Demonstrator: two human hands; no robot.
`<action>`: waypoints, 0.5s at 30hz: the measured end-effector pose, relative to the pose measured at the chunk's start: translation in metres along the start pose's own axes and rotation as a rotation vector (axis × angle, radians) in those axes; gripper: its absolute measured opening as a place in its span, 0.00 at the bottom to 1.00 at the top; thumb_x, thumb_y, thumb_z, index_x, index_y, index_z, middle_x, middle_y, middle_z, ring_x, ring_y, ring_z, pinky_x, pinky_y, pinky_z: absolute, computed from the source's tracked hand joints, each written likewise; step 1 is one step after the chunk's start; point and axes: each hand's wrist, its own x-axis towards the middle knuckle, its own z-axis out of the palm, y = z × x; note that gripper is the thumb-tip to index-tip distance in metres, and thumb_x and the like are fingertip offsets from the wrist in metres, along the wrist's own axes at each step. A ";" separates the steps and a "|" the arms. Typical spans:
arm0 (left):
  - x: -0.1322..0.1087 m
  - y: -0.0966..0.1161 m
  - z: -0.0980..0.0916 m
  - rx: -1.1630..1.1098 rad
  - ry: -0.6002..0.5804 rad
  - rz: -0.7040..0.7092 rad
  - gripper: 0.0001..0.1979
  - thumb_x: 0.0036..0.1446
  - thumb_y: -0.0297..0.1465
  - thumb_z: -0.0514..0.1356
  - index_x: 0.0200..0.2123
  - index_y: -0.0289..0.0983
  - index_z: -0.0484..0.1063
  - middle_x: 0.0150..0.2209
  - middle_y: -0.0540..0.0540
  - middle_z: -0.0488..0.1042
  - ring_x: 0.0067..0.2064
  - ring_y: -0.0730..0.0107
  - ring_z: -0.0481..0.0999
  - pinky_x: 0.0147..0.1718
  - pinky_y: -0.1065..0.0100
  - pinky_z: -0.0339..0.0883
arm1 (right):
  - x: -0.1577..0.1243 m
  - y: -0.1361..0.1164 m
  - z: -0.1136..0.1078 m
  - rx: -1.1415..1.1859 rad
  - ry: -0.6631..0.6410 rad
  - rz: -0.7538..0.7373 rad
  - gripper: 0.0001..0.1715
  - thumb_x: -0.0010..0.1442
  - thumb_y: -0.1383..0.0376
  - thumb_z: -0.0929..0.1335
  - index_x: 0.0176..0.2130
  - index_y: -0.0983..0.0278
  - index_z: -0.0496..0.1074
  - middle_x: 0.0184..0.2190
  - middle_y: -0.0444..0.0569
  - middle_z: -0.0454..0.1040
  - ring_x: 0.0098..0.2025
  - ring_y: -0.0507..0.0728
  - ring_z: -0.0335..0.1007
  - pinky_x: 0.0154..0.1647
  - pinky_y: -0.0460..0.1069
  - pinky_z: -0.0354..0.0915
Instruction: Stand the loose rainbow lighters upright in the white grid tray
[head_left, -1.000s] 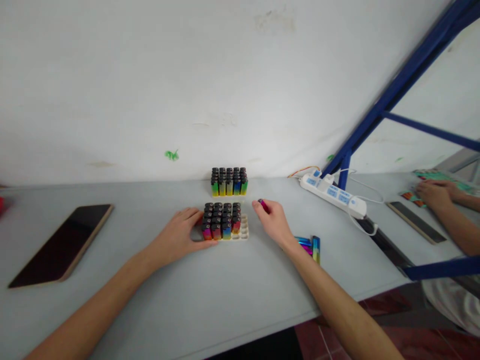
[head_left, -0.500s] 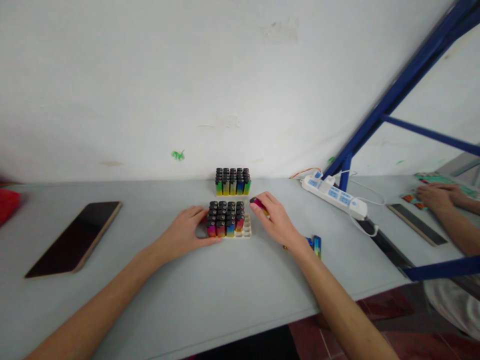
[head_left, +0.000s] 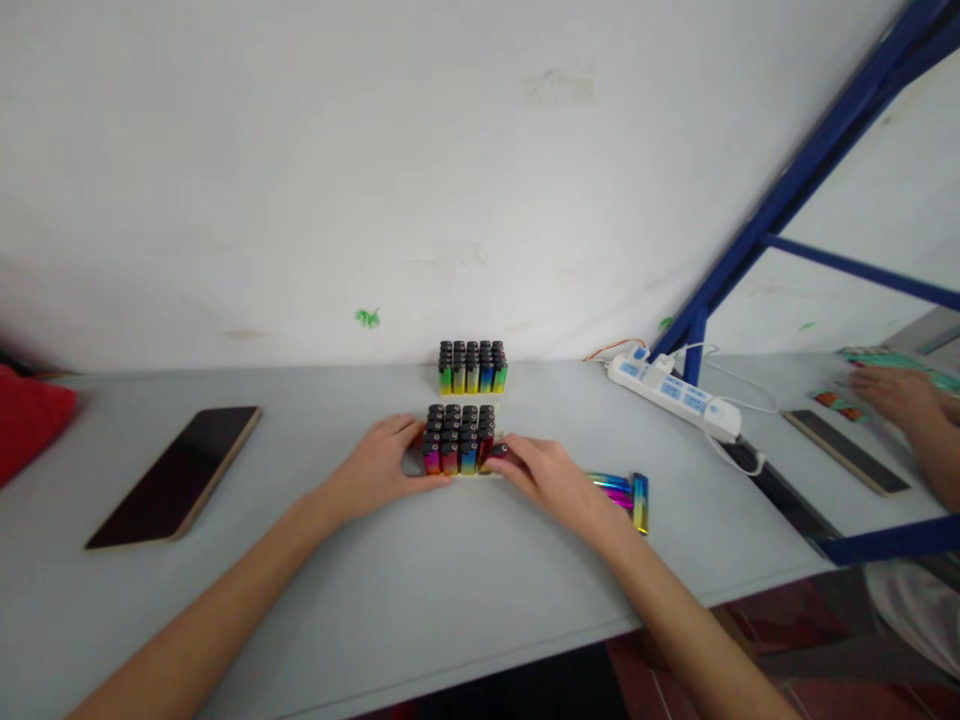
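Rows of upright lighters with black tops and coloured shiny bodies stand in a pale tray on the table. My left hand grips the tray's left end, thumb along the front and fingers at the back. At the front right corner, my right hand pinches a dark-topped lighter between thumb and fingers, close against the standing ones. Most of its body is hidden by the fingers. Beside my right wrist lie several loose lighters, blue, pink and gold.
Behind, a second full block of lighters stands near the wall. To the left are a dark flat tablet-like slab and something red. A power strip and blue frame stand right; beyond, another person's hands work.
My right hand has brought the lighter left and down to the tray's front right corner. My left hand stays at the tray. The view has shifted slightly.
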 end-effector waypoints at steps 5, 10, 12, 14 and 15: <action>0.002 -0.002 0.001 -0.005 0.001 0.012 0.29 0.53 0.58 0.70 0.46 0.40 0.80 0.50 0.37 0.83 0.53 0.41 0.81 0.56 0.46 0.74 | 0.005 -0.011 0.006 -0.238 -0.016 0.044 0.14 0.80 0.55 0.67 0.48 0.62 0.75 0.39 0.53 0.84 0.39 0.60 0.81 0.40 0.50 0.67; 0.004 -0.004 0.000 0.005 -0.002 0.014 0.30 0.53 0.60 0.69 0.44 0.40 0.80 0.47 0.38 0.82 0.50 0.42 0.81 0.55 0.46 0.74 | 0.002 -0.017 0.001 -0.364 -0.035 0.081 0.21 0.79 0.52 0.67 0.40 0.63 0.78 0.35 0.53 0.84 0.36 0.59 0.80 0.46 0.53 0.66; 0.004 -0.003 -0.001 0.012 -0.002 0.009 0.31 0.53 0.61 0.68 0.44 0.40 0.80 0.47 0.38 0.82 0.50 0.42 0.81 0.55 0.46 0.74 | -0.014 -0.013 -0.005 -0.286 0.033 0.110 0.21 0.79 0.52 0.67 0.39 0.62 0.78 0.33 0.49 0.83 0.34 0.57 0.78 0.47 0.53 0.66; 0.005 -0.003 -0.001 0.023 -0.007 0.009 0.31 0.54 0.61 0.68 0.43 0.40 0.79 0.47 0.38 0.82 0.51 0.42 0.81 0.56 0.46 0.74 | -0.038 -0.004 -0.013 -0.218 0.166 0.189 0.19 0.79 0.53 0.67 0.40 0.61 0.78 0.32 0.47 0.81 0.34 0.57 0.78 0.46 0.53 0.67; 0.005 -0.003 -0.001 0.027 -0.010 0.008 0.31 0.53 0.62 0.68 0.42 0.40 0.79 0.47 0.38 0.82 0.50 0.42 0.81 0.56 0.46 0.74 | -0.052 0.002 -0.017 -0.205 0.248 0.235 0.18 0.79 0.54 0.67 0.41 0.61 0.78 0.32 0.47 0.81 0.34 0.58 0.77 0.45 0.54 0.67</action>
